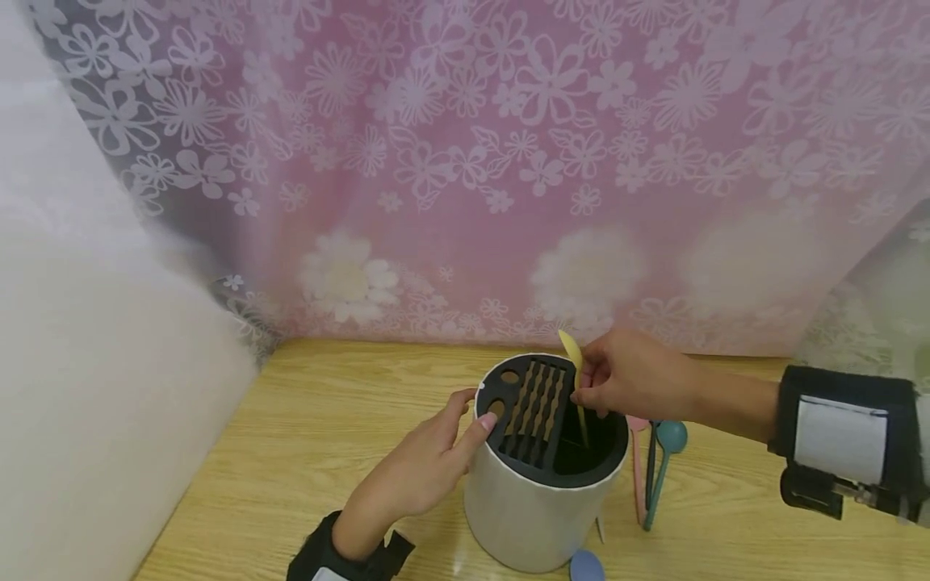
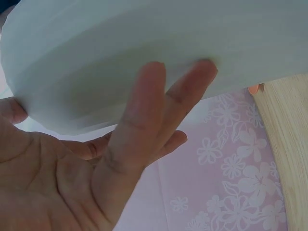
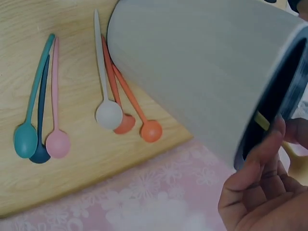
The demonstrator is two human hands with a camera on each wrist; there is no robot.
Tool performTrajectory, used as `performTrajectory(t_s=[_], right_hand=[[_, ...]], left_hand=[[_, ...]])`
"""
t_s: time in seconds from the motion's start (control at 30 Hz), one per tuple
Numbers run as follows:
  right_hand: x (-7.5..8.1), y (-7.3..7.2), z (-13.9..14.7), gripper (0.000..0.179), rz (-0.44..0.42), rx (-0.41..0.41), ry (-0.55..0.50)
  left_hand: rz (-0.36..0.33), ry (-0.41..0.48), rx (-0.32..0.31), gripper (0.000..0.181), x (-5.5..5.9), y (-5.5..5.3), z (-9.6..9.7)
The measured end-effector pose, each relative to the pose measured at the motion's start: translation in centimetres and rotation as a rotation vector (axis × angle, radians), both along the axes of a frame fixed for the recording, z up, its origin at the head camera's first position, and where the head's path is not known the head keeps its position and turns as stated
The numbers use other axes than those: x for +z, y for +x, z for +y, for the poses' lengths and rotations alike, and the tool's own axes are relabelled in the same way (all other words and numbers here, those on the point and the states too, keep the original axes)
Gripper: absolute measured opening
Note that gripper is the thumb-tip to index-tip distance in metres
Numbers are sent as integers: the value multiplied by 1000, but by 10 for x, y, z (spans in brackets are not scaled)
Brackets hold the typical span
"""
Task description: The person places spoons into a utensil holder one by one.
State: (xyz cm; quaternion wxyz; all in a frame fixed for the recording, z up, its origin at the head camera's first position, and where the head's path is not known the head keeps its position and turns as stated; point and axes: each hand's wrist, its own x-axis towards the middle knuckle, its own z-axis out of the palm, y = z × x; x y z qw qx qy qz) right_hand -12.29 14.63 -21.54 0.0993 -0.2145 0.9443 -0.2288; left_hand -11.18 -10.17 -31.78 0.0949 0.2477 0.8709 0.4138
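My right hand (image 1: 639, 375) pinches a yellow spoon (image 1: 571, 349) by its handle, bowl up. The spoon's lower handle reaches into the large open compartment of a white round utensil holder (image 1: 534, 516) with a black slotted top (image 1: 512, 456). In the right wrist view a bit of the yellow handle (image 3: 262, 121) shows inside the dark opening. My left hand (image 1: 425, 456) rests against the holder's left side, thumb at the rim. Its fingers (image 2: 139, 106) are nearly straight and spread, fingertips on the white wall, as the left wrist view shows.
Right of the holder lie a teal spoon (image 3: 25, 139), a dark blue spoon (image 3: 40, 153) and a pink spoon (image 3: 57, 143). Closer by are a grey spoon (image 3: 109, 114) and two orange ones (image 3: 151, 131). A blue spoon (image 1: 585, 566) lies in front. A flowered curtain (image 1: 465, 202) hangs behind the wooden table (image 1: 276, 452).
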Motion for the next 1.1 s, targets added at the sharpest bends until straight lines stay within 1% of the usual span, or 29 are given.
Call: performTrajectory(t_s=[0.13,0.23,0.37,0.5,0.63,0.73,0.8,0.87,0.93,1.0,1.1], right_hand=[[-10,2,0,13,4,-22,-3],[-12,4,3,15,14,-41,17],[-8,7,8,19,25,-51,56],[-1,9,14,20,14,-59,65],[0,7,28,22,11,-88,46],[-8,2,46,23,18,-121,30],[-21,-2,61,23,22,-144,18],[-42,-5,78,23,15,-168,1],[-68,-7,93,23,-5,-193,-21],[-98,-9,106,23,-33,-214,-43],[-141,-17,119,24,-60,-241,-47]], left_hand=[[-5,2,-8,60,-2,1,1],[-4,1,-9,60,-4,0,2],[3,-11,8,62,-5,-2,2],[22,-27,25,63,-4,-4,1],[28,-26,35,65,-3,-5,0],[19,-16,39,67,0,-6,0],[11,-12,43,69,0,-5,0],[1,-4,37,68,0,-5,1],[-1,4,27,67,-1,-4,2],[-9,10,19,66,-2,-4,3],[-6,18,13,64,-3,-3,4]])
